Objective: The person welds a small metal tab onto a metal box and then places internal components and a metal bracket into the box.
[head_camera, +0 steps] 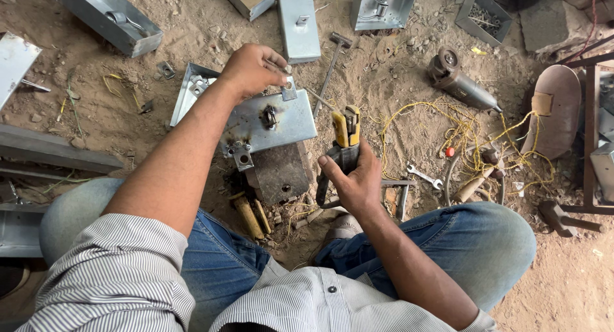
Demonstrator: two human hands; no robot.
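A grey sheet-metal box (281, 123) with small welded brackets lies on a dark block (279, 173) on the sandy ground. My left hand (253, 70) pinches a small metal tab (288, 89) against the box's upper right corner. My right hand (354, 177) grips a welding electrode holder (346, 137) with yellow and black jaws, held upright just to the right of the box and apart from it. A thin rod (320, 100) runs from the holder's jaws toward the tab.
More metal boxes lie at the top: one at left (110, 18), a lid (299, 27), an open one (382, 8). A hammer (332, 64), an angle grinder (458, 79), tangled yellow wire (470, 137), a spanner (425, 176) and a tray of screws (484, 16) lie around.
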